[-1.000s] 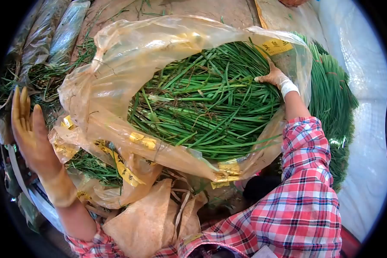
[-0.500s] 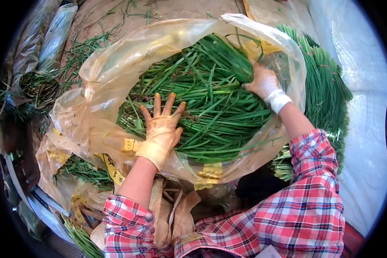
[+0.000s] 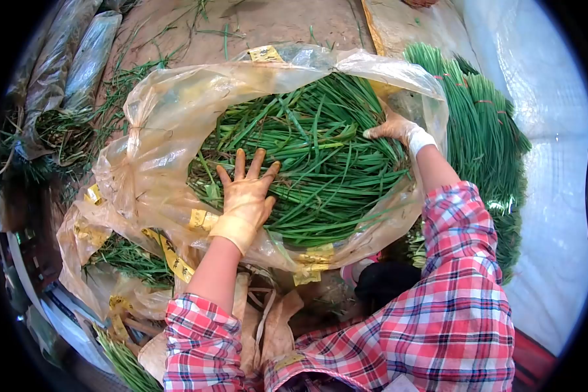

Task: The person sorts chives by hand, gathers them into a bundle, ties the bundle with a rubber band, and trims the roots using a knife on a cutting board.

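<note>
A large translucent plastic bag [image 3: 170, 98] lies wide open in front of me, full of long green leaves that look like garlic chives [image 3: 333, 176]. My left hand [image 3: 245, 196], in a stained thin glove, rests flat on the near left part of the leaves with its fingers spread. At the right side of the pile, just inside the bag's wall, is my gloved right hand [image 3: 395, 127]. Its thumb and fingers are apart against the leaf ends, and some fingers are partly hidden. Yellow printed tape [image 3: 313, 261] sticks to the bag's near edge.
Banded bundles of chives [image 3: 487, 130] stand along the right, beside a white plastic sheet [image 3: 555, 196]. More loose leaves [image 3: 134, 261] lie in plastic at lower left. Rolled plastic [image 3: 91, 59] and scattered leaves lie on the dirt floor [image 3: 176, 32] beyond.
My right hand has let go of a bunch of chives, which now lies on the pile. The bag's far rim has sunk lower. My left hand stays in place.
</note>
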The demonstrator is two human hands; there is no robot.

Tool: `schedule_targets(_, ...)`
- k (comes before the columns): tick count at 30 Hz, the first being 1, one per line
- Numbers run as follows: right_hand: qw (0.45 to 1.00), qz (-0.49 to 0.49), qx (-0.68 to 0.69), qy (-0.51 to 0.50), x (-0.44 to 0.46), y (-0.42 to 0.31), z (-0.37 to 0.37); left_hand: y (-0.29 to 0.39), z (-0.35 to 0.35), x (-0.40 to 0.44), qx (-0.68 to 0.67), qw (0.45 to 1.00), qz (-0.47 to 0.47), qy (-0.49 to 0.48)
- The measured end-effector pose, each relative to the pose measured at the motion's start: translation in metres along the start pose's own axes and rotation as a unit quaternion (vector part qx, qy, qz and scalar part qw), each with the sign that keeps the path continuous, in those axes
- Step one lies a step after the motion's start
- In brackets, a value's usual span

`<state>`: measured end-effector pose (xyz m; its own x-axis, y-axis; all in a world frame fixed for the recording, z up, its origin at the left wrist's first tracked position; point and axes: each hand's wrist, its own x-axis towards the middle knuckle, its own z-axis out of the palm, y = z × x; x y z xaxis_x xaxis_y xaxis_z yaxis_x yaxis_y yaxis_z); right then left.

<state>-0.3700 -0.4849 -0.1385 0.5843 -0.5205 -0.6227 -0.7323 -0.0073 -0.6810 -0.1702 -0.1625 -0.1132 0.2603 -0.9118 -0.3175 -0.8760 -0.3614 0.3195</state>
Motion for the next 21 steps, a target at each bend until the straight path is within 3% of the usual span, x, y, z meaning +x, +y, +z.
schedule_targets(1, 1.000, 0.001, -0.003, -0.004, -0.003, -0.001, 0.003, -0.001, 0.002, 0.001, 0.000, 1.000, 0.005, 0.006)
schedule_targets(3, 0.987, -0.054, -0.144, 0.042, -0.014, 0.000, 0.008, -0.002, 0.004, 0.003, 0.012, 1.000, 0.003, 0.005)
schedule_targets(5, 0.988, -0.079, -0.127, 0.041, -0.016, 0.007, 0.015, -0.003, 0.006, 0.004, 0.007, 1.000, 0.000, 0.012)
schedule_targets(8, 0.985, -0.024, -0.144, 0.090, -0.019, -0.006, 0.028, -0.002, 0.004, 0.003, 0.015, 1.000, -0.005, 0.006)
schedule_targets(11, 0.985, -0.037, -0.154, 0.065, -0.001, 0.003, 0.019, -0.001, 0.002, 0.008, 0.034, 0.999, -0.012, 0.003)
schedule_targets(13, 0.996, -0.033, 0.067, -0.038, -0.040, -0.051, -0.002, 0.000, -0.004, 0.004, 0.032, 0.999, -0.011, -0.025)
schedule_targets(15, 0.991, -0.132, 0.003, 0.011, -0.054, -0.075, -0.042, 0.002, -0.016, 0.004, 0.041, 0.998, -0.009, -0.049)
schedule_targets(17, 0.995, -0.056, 0.062, -0.052, -0.109, -0.128, -0.064, 0.005, -0.028, 0.003, 0.042, 0.994, -0.022, -0.102)
schedule_targets(18, 0.993, -0.078, 0.087, -0.031, -0.117, -0.120, -0.081, 0.003, -0.030, 0.002, 0.041, 0.994, -0.021, -0.103)
schedule_targets(20, 0.954, -0.030, 0.267, -0.132, -0.161, -0.110, -0.104, 0.012, -0.050, -0.002, 0.003, 0.994, -0.039, -0.106)
schedule_targets(21, 0.928, -0.060, 0.338, -0.143, -0.190, -0.109, -0.081, 0.015, -0.058, -0.011, -0.030, 0.990, -0.059, -0.125)
